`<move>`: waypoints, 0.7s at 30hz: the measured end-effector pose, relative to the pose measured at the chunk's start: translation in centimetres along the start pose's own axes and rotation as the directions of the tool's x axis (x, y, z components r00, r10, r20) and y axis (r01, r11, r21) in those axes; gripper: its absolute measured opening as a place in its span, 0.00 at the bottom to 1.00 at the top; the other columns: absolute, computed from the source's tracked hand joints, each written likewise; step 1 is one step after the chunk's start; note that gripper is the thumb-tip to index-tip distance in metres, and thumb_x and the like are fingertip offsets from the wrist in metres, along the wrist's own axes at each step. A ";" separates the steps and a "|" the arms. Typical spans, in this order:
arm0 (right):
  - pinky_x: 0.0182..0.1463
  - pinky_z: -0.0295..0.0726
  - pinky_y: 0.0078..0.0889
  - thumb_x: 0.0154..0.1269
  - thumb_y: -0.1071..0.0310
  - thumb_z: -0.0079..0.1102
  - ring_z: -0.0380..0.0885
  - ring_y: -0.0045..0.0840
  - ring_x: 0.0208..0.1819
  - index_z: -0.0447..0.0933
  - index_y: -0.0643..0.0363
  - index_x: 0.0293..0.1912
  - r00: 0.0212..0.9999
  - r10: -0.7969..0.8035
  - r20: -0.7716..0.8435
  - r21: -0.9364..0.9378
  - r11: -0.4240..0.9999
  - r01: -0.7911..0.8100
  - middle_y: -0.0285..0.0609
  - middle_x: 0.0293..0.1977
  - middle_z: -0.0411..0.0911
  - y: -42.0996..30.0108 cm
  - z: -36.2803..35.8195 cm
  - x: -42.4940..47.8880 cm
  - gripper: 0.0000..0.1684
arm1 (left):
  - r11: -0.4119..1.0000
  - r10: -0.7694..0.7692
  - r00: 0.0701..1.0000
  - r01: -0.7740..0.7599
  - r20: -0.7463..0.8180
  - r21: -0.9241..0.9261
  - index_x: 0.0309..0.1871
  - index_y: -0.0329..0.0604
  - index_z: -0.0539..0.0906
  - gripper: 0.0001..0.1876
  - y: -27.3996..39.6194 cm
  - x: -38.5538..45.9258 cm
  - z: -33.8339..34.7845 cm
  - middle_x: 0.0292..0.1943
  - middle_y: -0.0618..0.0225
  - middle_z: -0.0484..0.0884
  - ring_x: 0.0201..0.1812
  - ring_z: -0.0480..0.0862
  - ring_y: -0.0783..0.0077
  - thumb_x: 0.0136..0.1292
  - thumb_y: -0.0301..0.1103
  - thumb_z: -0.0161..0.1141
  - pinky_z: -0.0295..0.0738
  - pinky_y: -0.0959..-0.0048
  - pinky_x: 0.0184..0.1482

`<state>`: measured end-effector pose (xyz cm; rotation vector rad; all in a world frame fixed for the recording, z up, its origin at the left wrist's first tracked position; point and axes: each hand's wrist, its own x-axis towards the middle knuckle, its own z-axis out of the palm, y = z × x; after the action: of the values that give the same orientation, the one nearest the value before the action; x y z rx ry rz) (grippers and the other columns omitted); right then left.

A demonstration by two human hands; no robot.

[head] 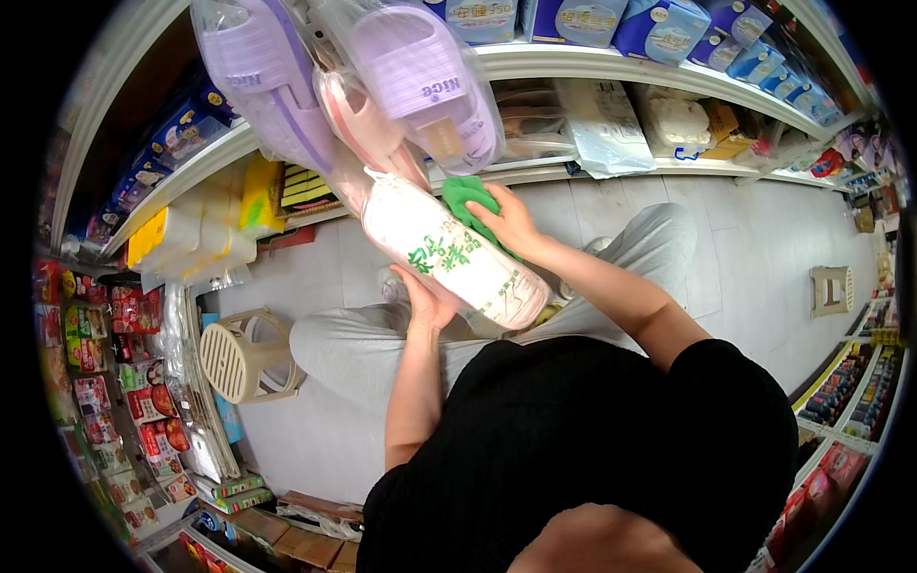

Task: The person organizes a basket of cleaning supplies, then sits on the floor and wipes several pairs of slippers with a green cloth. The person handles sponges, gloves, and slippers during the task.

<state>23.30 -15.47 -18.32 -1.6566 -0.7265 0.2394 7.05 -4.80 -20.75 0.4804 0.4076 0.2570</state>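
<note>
A pale pink slipper in a clear plastic bag [458,254] with green printing hangs at a slant in front of my lap. Along its left lower edge, my left hand [430,302] grips the bag with the thumb showing; the other fingers are hidden underneath. My right hand [512,223] holds a crumpled green cloth [469,197] against the bag's upper right side. Above hang more bagged slippers: a purple pair, with one purple slipper [269,86] at left and another purple slipper [433,79] at right, and a pink slipper [365,125] between them.
Shelves with blue sanitary-pad packs [573,21] curve across the top. Packaged foods [147,387] line the left shelf. A beige plastic stool [247,354] stands by my left knee; another stool [831,290] is far right. Bottles [834,383] fill the right shelf. Cardboard boxes [308,544] lie behind.
</note>
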 end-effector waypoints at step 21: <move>0.51 0.68 0.47 0.50 0.46 0.64 0.65 0.39 0.55 0.73 0.40 0.55 0.723 -0.449 0.525 -0.399 0.620 0.676 0.39 0.55 0.67 -7.4 2.6 3.6 0.31 | 0.992 -0.105 0.981 0.115 0.160 -0.050 0.68 0.42 0.61 0.46 -1.4 1.8 1.8 0.66 0.62 0.65 0.66 0.65 0.58 0.59 0.73 0.40 0.59 0.53 0.66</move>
<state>22.32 -10.85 -11.05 -1.8395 -1.7378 -0.1608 9.63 -6.15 -20.56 0.4151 0.2706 0.1227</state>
